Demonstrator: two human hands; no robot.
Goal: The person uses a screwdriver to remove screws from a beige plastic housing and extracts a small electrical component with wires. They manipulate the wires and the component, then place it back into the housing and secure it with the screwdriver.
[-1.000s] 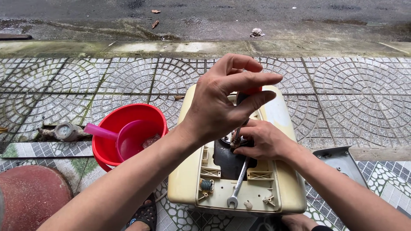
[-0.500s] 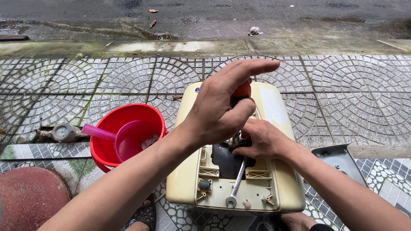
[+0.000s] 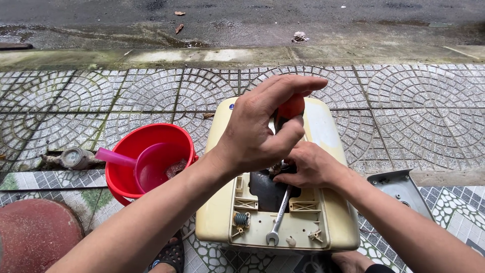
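Head view: left hand (image 3: 257, 134) grips orange-handled screwdriver (image 3: 291, 107) above cream casing (image 3: 323, 222).

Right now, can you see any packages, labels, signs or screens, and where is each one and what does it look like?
Small round blue sticker: top left corner of the cream casing, too small to tell more.
Round dial gauge: on the paving left of the red bucket, grey rim, pale face under glass.
No packages, signs or screens visible.
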